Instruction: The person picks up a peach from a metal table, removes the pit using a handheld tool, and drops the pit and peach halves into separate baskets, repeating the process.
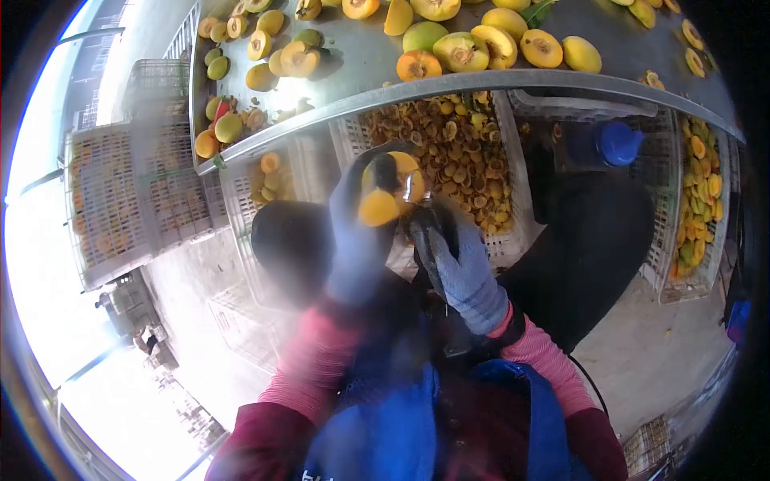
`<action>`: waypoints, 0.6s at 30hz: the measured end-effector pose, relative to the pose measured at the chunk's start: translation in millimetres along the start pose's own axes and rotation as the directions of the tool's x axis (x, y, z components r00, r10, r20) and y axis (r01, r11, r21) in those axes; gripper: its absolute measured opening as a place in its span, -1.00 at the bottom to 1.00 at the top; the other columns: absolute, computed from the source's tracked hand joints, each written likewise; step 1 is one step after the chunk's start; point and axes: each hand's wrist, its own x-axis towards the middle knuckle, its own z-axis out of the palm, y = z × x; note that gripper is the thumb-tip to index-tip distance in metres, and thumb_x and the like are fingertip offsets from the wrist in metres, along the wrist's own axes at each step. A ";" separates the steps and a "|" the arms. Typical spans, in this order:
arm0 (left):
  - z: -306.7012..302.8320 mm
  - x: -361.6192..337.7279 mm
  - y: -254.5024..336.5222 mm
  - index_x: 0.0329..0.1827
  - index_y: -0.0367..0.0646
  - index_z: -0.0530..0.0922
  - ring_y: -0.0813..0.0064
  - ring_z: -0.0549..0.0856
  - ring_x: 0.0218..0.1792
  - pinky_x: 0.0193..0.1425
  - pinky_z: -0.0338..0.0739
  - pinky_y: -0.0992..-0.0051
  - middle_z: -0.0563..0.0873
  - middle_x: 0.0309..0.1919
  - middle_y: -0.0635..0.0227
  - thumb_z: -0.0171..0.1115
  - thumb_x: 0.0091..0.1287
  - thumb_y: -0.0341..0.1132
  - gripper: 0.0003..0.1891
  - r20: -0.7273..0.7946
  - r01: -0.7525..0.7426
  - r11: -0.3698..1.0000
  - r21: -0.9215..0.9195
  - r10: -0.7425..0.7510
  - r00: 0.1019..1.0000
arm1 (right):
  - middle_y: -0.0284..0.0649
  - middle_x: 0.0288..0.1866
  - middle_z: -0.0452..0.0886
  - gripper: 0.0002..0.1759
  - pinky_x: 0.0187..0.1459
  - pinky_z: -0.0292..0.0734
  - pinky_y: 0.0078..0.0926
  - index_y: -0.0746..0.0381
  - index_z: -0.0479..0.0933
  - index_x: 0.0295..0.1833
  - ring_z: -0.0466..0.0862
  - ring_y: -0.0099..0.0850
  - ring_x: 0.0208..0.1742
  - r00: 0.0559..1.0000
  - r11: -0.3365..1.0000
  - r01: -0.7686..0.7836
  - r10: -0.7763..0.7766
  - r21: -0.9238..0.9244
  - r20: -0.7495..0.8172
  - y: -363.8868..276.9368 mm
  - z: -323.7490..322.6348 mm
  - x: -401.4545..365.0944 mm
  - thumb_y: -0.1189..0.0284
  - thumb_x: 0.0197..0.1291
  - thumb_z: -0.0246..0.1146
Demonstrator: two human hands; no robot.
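My left hand [358,240], in a blue-grey glove, holds up a yellow-orange fruit [385,195] that looks cut open, its halves facing me. My right hand [465,268], also gloved, grips a dark tool [423,232] whose tip sits right at the fruit's lower right side. Both hands are close to my chest, below the edge of a metal table [361,60]. Directly behind the fruit stands a white crate of pits and scraps [449,152].
Many whole and halved fruits [473,44] lie on the metal table above. A white crate [702,200] of cut fruit pieces stands at the right, and stacked white crates [120,192] at the left. A blue cap [619,143] sits near a dark bag.
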 end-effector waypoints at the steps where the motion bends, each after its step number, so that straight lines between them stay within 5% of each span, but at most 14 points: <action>1: 0.4 -3.8 0.2 -0.06 -0.32 0.52 0.57 0.59 -0.22 -0.14 0.51 0.56 0.63 -0.28 0.30 0.08 0.38 -0.32 -0.77 -0.012 -0.004 1.000 0.003 0.004 1.000 | 0.01 -0.15 0.58 -0.65 -0.08 0.50 -0.34 0.39 0.37 0.08 0.61 -0.19 -0.10 0.999 0.998 -0.046 0.047 0.040 -0.025 0.8 3.4 -1.2 0.43 0.24 0.10; 2: -1.2 -4.0 -4.0 -0.07 -0.31 0.52 0.54 0.60 -0.25 -0.19 0.51 0.56 0.62 -0.29 0.26 0.02 0.40 -0.33 -0.78 -0.014 -0.057 0.996 0.065 0.058 0.998 | 0.03 -0.21 0.61 -0.70 -0.11 0.51 -0.28 0.38 0.42 0.01 0.63 -0.11 -0.13 0.994 0.993 -0.089 0.093 0.080 -0.050 0.5 4.6 -2.2 0.42 0.23 0.11; 4: -3.9 -1.2 -7.2 -0.08 -0.31 0.52 0.52 0.61 -0.28 -0.20 0.51 0.56 0.62 -0.30 0.23 -0.03 0.42 -0.32 -0.77 0.061 -0.409 0.845 0.344 0.415 0.908 | 0.02 -0.21 0.61 -0.68 -0.13 0.52 -0.28 0.37 0.41 0.01 0.64 -0.11 -0.14 0.999 1.000 0.003 -0.005 -0.029 -0.054 -0.8 0.8 -4.9 0.40 0.22 0.12; 6: -3.4 -4.8 -5.7 -0.08 -0.31 0.51 0.49 0.61 -0.30 -0.21 0.51 0.54 0.62 -0.31 0.20 -0.05 0.43 -0.31 -0.76 0.107 -0.485 0.782 0.391 0.485 0.868 | 0.03 -0.16 0.60 -0.64 -0.13 0.52 -0.31 0.39 0.38 0.06 0.64 -0.15 -0.13 1.000 0.990 -0.002 0.000 -0.142 -0.013 -3.1 -3.9 -9.7 0.40 0.23 0.13; 8: -2.5 -8.4 0.3 -0.08 -0.30 0.51 0.45 0.62 -0.31 -0.22 0.51 0.52 0.61 -0.31 0.19 -0.05 0.43 -0.30 -0.75 0.081 -0.329 0.913 0.241 0.319 0.944 | 0.05 -0.07 0.58 -0.57 -0.10 0.52 -0.37 0.44 0.32 0.16 0.63 -0.21 -0.09 0.993 0.962 -0.086 0.103 -0.258 0.052 -8.8 -9.8 -12.6 0.43 0.24 0.12; 11: -0.8 -16.5 9.0 -0.09 -0.29 0.51 0.38 0.62 -0.32 -0.25 0.51 0.47 0.61 -0.33 0.17 -0.04 0.42 -0.30 -0.76 0.047 -0.182 0.972 0.147 0.177 0.983 | 0.03 -0.10 0.60 -0.59 -0.14 0.53 -0.40 0.44 0.33 0.14 0.66 -0.22 -0.15 0.999 0.925 -0.007 0.018 -0.379 0.027 -10.3 -15.8 -14.9 0.44 0.23 0.12; 14: -9.3 -11.0 4.5 -0.11 -0.33 0.50 0.31 0.62 -0.33 -0.27 0.51 0.43 0.59 -0.30 0.11 -0.02 0.40 -0.34 -0.77 0.122 -0.427 0.805 0.411 0.416 0.901 | 0.03 -0.10 0.59 -0.62 -0.14 0.53 -0.42 0.42 0.35 0.11 0.66 -0.23 -0.15 0.989 0.930 0.096 -0.130 -0.355 -0.075 -2.3 -22.9 -14.5 0.46 0.23 0.12; 15: -13.7 -5.7 1.5 -0.11 -0.36 0.49 0.29 0.62 -0.33 -0.27 0.51 0.42 0.59 -0.28 0.08 -0.02 0.39 -0.36 -0.78 0.122 -0.502 0.748 0.435 0.503 0.856 | 0.01 -0.12 0.60 -0.64 -0.13 0.53 -0.40 0.37 0.38 0.09 0.66 -0.22 -0.15 0.997 0.968 0.018 -0.038 -0.250 -0.073 -4.2 -27.3 -13.4 0.44 0.21 0.15; 17: -16.8 -4.5 6.0 -0.11 -0.37 0.49 0.28 0.62 -0.33 -0.26 0.52 0.43 0.58 -0.26 0.07 -0.03 0.39 -0.39 -0.79 0.102 -0.424 0.830 0.362 0.416 0.903 | -0.02 -0.17 0.61 -0.67 -0.11 0.54 -0.37 0.28 0.43 0.06 0.66 -0.20 -0.13 0.988 0.989 -0.147 0.145 -0.034 -0.043 -13.2 -35.0 -11.7 0.42 0.19 0.19; 18: -17.0 -6.0 3.9 -0.08 -0.37 0.47 0.25 0.62 -0.33 -0.27 0.52 0.41 0.58 -0.24 0.07 -0.03 0.38 -0.42 -0.81 0.186 -0.512 0.744 0.430 0.482 0.856 | 0.00 -0.16 0.59 -0.65 -0.07 0.52 -0.35 0.29 0.41 0.09 0.63 -0.17 -0.12 0.998 0.999 -0.011 0.009 -0.037 -0.055 -11.3 -27.3 -16.2 0.43 0.20 0.18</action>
